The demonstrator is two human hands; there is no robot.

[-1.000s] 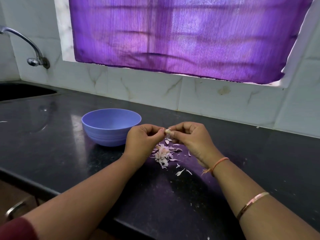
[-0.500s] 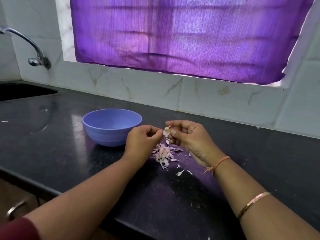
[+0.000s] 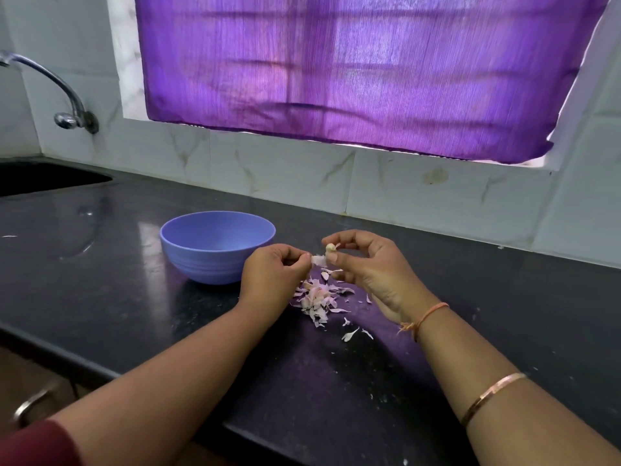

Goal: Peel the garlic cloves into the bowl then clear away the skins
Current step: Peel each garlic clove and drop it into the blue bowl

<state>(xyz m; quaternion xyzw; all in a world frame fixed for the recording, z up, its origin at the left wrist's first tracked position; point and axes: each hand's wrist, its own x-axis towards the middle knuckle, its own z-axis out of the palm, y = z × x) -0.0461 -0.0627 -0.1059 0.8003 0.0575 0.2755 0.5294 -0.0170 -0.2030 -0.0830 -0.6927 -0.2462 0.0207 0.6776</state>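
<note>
Head view: a pile of skins (image 3: 317,299) lies on the dark counter (image 3: 336,381). Just past it, the left hand (image 3: 272,277) pinches a loose skin strip (image 3: 318,260) with curled fingers. At its 3 o'clock, the right hand (image 3: 373,267) pinches the garlic clove (image 3: 330,247) between thumb and fingertips. The blue bowl (image 3: 201,264) stands at the left hand's 10 o'clock.
</note>
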